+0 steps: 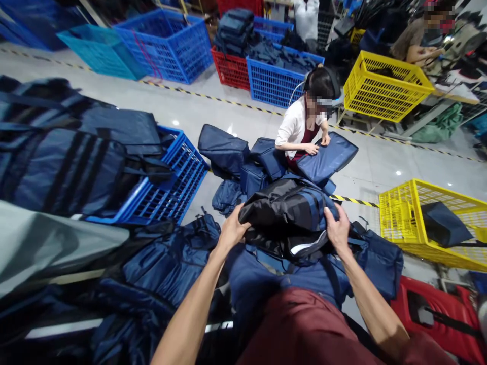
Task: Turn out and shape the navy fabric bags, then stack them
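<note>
A black and navy bag (281, 213) lies across my lap, its black lining or underside showing and a white strip along its lower right. My left hand (234, 227) grips the bag's left edge, thumb on the black fabric. At the opposite side, my right hand (337, 225) is closed on the blue edge. Several navy bags (173, 256) are heaped to my left, and another navy bag (382, 258) rests at my right. The fingers behind the fabric are partly hidden.
Facing me, a co-worker (300, 126) handles a navy padded bag (329, 157). A blue crate (186, 167) piled with bags stands at left, a yellow crate (403, 213) at right. A red chair (437, 314) is at lower right. More crates line the back.
</note>
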`<state>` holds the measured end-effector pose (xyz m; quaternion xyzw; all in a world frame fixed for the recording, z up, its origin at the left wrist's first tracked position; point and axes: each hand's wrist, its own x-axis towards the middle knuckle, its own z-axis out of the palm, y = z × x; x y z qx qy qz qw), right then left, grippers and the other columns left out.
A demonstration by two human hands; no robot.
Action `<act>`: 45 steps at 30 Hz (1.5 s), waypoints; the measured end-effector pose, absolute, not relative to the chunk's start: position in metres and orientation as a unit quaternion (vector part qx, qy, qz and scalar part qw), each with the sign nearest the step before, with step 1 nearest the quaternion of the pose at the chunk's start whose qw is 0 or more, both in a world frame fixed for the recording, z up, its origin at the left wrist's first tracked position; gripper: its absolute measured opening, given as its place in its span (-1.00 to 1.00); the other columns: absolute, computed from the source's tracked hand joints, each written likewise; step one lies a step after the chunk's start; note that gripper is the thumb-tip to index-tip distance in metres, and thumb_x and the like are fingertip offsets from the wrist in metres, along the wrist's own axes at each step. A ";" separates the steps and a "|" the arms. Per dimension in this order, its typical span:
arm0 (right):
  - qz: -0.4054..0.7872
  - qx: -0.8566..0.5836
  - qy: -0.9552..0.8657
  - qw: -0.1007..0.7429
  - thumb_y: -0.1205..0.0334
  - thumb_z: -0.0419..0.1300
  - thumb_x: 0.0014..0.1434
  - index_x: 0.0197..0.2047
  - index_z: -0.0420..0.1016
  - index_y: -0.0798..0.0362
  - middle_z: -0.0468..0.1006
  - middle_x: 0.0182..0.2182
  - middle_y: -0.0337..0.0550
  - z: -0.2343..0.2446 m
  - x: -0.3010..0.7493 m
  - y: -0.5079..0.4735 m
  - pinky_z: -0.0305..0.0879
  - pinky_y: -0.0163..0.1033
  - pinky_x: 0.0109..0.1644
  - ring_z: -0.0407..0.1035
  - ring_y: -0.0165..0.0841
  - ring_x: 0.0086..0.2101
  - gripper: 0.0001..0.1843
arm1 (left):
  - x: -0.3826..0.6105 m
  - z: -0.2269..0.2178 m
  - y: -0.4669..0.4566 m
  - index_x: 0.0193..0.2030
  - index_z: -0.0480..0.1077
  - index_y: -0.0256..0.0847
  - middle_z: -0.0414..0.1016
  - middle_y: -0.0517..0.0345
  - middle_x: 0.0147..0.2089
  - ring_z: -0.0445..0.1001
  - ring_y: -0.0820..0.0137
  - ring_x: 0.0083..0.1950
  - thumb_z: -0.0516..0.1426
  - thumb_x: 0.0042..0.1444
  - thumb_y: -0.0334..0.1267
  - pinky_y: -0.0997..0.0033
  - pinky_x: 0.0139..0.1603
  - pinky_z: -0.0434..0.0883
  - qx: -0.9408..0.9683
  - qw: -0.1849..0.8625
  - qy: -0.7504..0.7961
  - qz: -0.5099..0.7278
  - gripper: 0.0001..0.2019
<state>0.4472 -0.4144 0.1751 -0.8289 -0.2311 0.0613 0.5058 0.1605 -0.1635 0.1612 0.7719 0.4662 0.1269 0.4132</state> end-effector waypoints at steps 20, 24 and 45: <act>0.006 -0.827 -0.521 0.210 -0.35 0.17 0.48 0.14 0.60 0.09 0.64 0.01 0.17 0.258 0.345 -0.310 0.45 0.02 0.17 0.48 0.00 0.04 -0.36 | 0.168 0.148 -0.182 0.19 0.52 -0.31 0.73 -0.14 0.05 0.70 0.10 0.08 0.35 0.20 -0.25 0.22 0.10 0.57 0.718 0.417 0.542 0.126 -0.57; -0.031 -0.772 -0.595 0.220 -0.17 0.01 0.61 -0.13 0.58 -0.01 0.63 -0.19 0.01 0.278 0.375 -0.318 0.36 -0.18 -0.02 0.45 -0.17 -0.13 -0.50 | 0.170 0.193 -0.185 0.04 0.60 -0.19 0.74 -0.10 -0.07 0.69 -0.03 0.05 0.40 0.15 -0.18 0.12 0.06 0.54 0.713 0.372 0.578 0.140 -0.66; 0.044 -0.817 -0.327 0.474 -0.22 0.01 0.57 -0.11 0.60 0.02 0.65 -0.22 -0.03 0.133 0.381 -0.458 0.44 -0.07 0.02 0.49 -0.18 -0.20 -0.46 | 0.176 0.271 -0.182 0.60 0.33 -0.02 0.65 0.08 0.35 0.65 0.01 0.33 0.23 0.24 -0.39 0.14 0.35 0.56 0.850 0.285 0.429 0.113 -0.24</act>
